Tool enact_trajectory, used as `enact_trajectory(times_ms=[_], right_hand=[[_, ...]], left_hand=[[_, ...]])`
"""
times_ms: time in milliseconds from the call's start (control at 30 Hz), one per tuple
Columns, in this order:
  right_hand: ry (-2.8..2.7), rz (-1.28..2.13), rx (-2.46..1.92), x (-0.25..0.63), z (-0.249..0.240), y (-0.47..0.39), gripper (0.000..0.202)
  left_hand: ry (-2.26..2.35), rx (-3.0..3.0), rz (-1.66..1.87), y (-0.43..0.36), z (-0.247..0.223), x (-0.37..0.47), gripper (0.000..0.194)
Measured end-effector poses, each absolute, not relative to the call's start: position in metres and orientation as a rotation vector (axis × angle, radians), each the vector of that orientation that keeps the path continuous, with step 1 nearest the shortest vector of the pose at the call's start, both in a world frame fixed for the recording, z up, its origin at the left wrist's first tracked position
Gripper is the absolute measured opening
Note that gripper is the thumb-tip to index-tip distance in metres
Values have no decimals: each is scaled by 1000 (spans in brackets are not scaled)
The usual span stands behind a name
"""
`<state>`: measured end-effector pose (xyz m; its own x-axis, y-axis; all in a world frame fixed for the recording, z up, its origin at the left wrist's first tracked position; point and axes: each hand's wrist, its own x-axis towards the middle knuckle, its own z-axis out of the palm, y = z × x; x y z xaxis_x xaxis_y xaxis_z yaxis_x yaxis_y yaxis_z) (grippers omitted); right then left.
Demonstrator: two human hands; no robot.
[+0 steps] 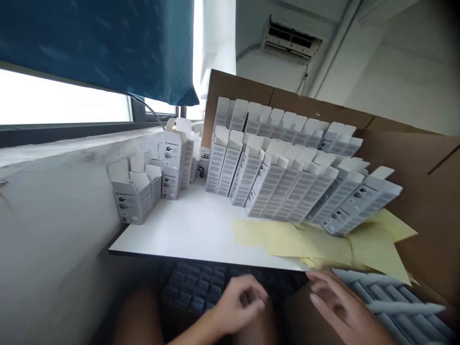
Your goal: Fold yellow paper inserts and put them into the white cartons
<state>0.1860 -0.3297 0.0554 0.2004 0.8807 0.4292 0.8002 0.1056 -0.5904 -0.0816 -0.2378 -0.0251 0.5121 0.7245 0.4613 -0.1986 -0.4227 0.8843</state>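
My left hand point(240, 304) hovers below the front edge of the white table point(201, 230), over my lap. Its fingers curl toward the thumb, and no object shows between them. To the right, my right hand point(338, 304) is beside a tray of grey-white pieces point(402, 306), with thumb and fingers apart and nothing between them. Just beyond it, yellow paper sheets point(319, 244) lie along the table's front right. Rows of open-topped white and grey boxes point(273, 182) stand on the table, some leaning.
A few open boxes point(134, 201) stand at the table's left, by the wall. Brown cardboard point(413, 167) rises behind and to the right. Under the table edge is a container of dark packed items point(196, 287). A blue curtain point(108, 48) hangs by the window.
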Motion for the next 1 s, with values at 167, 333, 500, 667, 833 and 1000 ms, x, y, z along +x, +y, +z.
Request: enact_trajectory(times_ms=[167, 333, 500, 667, 833, 1000], right_hand=[[-1588, 308, -1544, 139, 71, -192, 56], [-1202, 201, -1523, 152, 71, -100, 91], [-1090, 111, -1481, 167, 70, -52, 94], [-1087, 142, -1421, 156, 53, -27, 88], [-1080, 131, -1368, 157, 42, -25, 78], [-910, -24, -1418, 201, 51, -31, 76]], left_hand=[[853, 1582, 1362, -148, 6, -134, 18], [921, 1510, 1392, -79, 11, -118, 29], [843, 1551, 1360, -19, 36, -58, 49], [785, 1637, 1292, 23, 48, 0, 79], [781, 1731, 1252, 34, 36, 25, 102], [802, 1761, 1232, 36, 28, 21, 97]])
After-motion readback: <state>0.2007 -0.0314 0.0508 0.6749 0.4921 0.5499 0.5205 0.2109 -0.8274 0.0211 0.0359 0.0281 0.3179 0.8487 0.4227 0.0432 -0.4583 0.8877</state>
